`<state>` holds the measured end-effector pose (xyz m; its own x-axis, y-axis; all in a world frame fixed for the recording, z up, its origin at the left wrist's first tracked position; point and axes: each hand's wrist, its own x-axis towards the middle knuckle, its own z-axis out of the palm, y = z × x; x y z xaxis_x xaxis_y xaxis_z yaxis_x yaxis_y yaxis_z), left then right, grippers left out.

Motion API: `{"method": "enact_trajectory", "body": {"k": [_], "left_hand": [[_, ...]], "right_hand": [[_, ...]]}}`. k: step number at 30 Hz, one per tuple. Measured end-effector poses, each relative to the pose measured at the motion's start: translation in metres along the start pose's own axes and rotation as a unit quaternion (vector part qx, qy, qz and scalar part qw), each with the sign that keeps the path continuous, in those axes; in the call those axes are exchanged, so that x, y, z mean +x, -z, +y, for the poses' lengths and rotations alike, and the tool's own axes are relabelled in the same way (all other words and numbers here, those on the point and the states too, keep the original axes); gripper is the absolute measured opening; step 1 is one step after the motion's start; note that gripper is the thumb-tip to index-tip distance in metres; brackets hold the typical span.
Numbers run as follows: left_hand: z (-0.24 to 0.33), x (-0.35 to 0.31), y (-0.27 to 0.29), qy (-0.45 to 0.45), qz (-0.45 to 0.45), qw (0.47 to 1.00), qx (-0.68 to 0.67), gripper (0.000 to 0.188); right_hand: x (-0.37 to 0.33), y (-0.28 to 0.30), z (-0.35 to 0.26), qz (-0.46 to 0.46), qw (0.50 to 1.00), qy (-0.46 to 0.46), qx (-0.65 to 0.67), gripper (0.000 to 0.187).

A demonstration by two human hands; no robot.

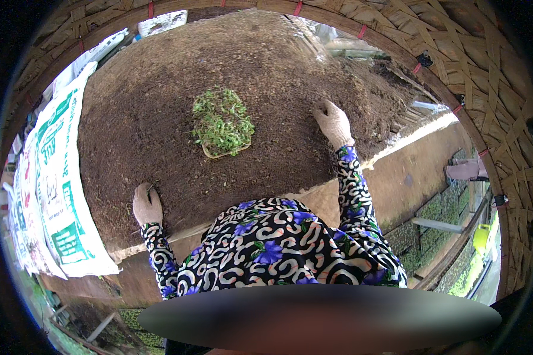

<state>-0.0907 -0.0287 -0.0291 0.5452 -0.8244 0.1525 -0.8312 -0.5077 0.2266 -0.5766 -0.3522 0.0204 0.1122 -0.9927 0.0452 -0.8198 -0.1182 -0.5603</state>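
A broad bed of dark brown, crumbly soil [278, 83] spreads before me on a raised surface. Near its middle lies a small shallow tray [220, 155] filled with green leafy seedlings [222, 118]; only its pale near rim shows. At the near left edge of the soil is my left hand [147, 204], its fingers curled together. My right hand [334, 123] is farther out, over the soil to the right of the tray, with fingers bent and drawn in. Both hands are apart from the tray. Whatever their fingers may hold is hidden.
White printed sacks [65, 183] border the bed on the left. A pale board edge [414, 135] runs along the near right side. Below right are dark trays of small green plants [438, 207] and another person's hand [463, 170]. A woven hat brim [474, 77] frames the view.
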Motion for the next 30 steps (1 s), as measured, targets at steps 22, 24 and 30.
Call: {"method": "enact_trajectory", "body": {"k": [22, 24, 30], "left_hand": [[0.021, 0.002, 0.027, 0.083, -0.056, 0.991, -0.083, 0.044], [0.022, 0.001, 0.023, 0.040, 0.014, 0.998, -0.055, 0.032], [0.018, -0.002, 0.017, 0.041, 0.000, 0.996, -0.075, 0.034]], "right_hand": [[0.004, -0.030, -0.190, -0.082, 0.946, 0.303, 0.080, 0.034], [0.004, -0.030, -0.190, -0.058, 0.953, 0.281, 0.100, 0.028], [-0.010, -0.040, -0.191, -0.076, 0.946, 0.283, 0.136, 0.021]]}}
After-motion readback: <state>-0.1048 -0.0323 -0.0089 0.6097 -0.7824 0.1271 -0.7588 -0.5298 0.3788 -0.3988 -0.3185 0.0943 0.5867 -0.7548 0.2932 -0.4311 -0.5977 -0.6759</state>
